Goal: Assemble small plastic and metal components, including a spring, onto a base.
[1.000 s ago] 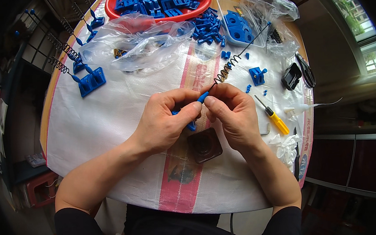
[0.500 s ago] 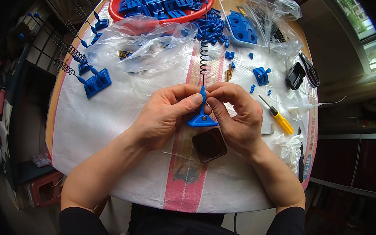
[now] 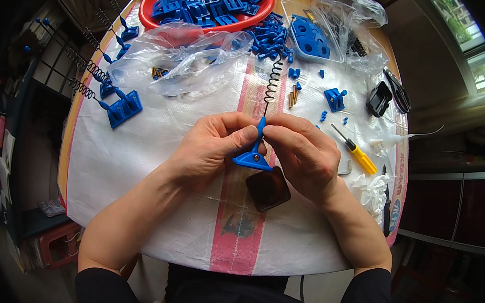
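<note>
Both hands hold a blue plastic holder (image 3: 252, 160) above the middle of the table, its wide foot toward me and a small brass-coloured screw end in it. My left hand (image 3: 205, 146) is closed, thumb and fingers gripping the narrow stem from the left. The right hand (image 3: 306, 155) pinches the same stem from the other side, near its top. Out of the stem rises a black coiled wire (image 3: 272, 83), leaning away to the right. A dark square block (image 3: 268, 189) lies just below the holder, close to my right hand.
At the back stand a red basin (image 3: 271, 4) of blue parts and a clear tub (image 3: 334, 53). A plastic bag (image 3: 191, 78), brass pins (image 3: 293, 96), a yellow screwdriver (image 3: 361, 159) and a black case (image 3: 379, 98) lie around. Finished-looking blue holders (image 3: 124, 109) sit far left.
The blue holder has tilted, its foot swinging left and its coiled wire leaning right. My right fingers have shifted slightly on the stem; both hands keep their grip.
</note>
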Motion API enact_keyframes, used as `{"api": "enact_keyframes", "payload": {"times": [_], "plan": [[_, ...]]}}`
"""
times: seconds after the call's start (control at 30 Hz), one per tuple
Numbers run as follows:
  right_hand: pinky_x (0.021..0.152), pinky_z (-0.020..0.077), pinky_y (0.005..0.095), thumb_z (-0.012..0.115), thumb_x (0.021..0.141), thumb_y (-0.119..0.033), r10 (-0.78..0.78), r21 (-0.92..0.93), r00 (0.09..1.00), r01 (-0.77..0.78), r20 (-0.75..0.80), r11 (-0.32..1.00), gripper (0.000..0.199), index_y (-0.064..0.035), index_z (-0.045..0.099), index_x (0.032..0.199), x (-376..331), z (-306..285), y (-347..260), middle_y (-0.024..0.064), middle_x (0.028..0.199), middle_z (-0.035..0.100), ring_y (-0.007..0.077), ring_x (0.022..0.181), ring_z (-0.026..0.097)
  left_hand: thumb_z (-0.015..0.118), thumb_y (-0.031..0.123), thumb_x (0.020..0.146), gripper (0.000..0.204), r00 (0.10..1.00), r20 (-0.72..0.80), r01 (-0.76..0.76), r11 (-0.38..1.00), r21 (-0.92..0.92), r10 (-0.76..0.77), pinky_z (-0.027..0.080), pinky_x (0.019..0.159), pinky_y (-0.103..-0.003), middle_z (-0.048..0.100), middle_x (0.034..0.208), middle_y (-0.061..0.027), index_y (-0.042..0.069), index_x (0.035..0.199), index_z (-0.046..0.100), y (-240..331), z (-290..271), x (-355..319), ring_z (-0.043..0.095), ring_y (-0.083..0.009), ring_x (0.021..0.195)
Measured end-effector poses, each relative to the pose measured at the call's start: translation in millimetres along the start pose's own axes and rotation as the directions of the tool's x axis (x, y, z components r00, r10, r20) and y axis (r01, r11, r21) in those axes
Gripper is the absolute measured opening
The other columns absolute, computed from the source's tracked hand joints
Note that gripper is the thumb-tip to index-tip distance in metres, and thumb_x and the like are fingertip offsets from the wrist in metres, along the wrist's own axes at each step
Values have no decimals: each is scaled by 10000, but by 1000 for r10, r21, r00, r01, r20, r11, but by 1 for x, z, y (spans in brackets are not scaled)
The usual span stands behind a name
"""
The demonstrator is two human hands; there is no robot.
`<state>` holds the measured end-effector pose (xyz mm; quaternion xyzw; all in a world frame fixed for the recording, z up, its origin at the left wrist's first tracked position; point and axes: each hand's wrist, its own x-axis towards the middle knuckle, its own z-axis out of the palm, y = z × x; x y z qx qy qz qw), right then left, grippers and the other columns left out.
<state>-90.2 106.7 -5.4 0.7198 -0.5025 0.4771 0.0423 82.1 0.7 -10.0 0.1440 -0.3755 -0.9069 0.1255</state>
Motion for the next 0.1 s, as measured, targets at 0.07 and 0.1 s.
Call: {"api": "enact_keyframes", "payload": {"times": [0.07,0.1], "plan": [[697,575,324,706,752,57,-18,-17,1000,18,4,1000,290,-38,677,1025,1,0,-1,125,999,679,266,843,693,636,205,951,263,1000,6,1,1000,2,-1,540,812,-288,677,926,-66,8,1125,626,-1,-2,0,657,-139,864],[700,576,323,703,750,58,-28,-25,1000,28,6,999,298,-43,678,1029,2,0,-2,122,1004,679,268,847,693,636,205,951,263,1000,5,-1,1000,1,1,540,812,-288,677,926,-66,8,1125,626,-1,-3,0,657,-139,864]]}}
